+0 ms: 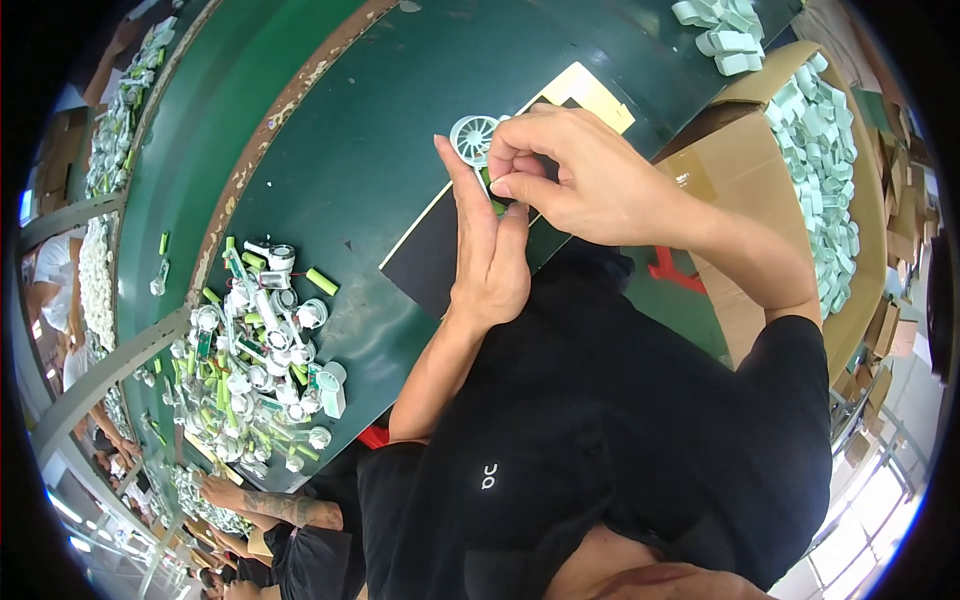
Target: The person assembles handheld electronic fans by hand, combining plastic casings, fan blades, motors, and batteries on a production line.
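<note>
A small handheld fan [473, 140] with a pale mint round grille is between my hands, above a black mat [425, 262]. My left hand [488, 255] holds its body from the near left side, fingers stretched along it and thumb against the lower end. A green cylindrical battery [498, 206] shows in the fan's body. My right hand [575, 170] is bent over the body from the right, with thumb and index finger pinched together at it. Whatever that pinch holds is hidden by the fingers.
A heap of fan insides with green batteries [255, 350] lies on the green table [350, 110] at left. A cardboard box [735, 170] of mint plastic shells [820, 190] stands at right; more shells [725, 35] lie on the table's far right. A co-worker's tattooed arm [290, 508] reaches in at lower left.
</note>
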The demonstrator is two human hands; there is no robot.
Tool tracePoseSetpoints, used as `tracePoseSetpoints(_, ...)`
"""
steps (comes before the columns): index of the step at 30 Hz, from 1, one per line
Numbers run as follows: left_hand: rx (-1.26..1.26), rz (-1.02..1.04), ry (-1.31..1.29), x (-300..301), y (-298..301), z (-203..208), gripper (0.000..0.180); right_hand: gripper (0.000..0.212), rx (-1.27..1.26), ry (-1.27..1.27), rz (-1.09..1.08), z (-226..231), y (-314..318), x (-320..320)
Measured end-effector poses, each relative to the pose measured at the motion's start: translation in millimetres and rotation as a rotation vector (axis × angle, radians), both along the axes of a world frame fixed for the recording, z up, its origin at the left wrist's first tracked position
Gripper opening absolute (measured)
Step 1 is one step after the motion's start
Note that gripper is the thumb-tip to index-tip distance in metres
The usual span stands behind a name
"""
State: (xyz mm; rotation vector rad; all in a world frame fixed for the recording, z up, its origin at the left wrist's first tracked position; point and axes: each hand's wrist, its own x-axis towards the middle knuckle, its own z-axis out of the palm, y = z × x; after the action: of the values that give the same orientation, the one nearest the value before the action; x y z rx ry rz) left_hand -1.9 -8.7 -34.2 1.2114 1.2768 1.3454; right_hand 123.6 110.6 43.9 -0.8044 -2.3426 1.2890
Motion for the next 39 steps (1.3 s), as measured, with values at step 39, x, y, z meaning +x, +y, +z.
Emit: tracePoseSetpoints(39, -0.019, 0.261, 0.179, 1, 19, 6, 0.067, 0.034, 0.601, 0.083, -0.381, -44, -17, -13)
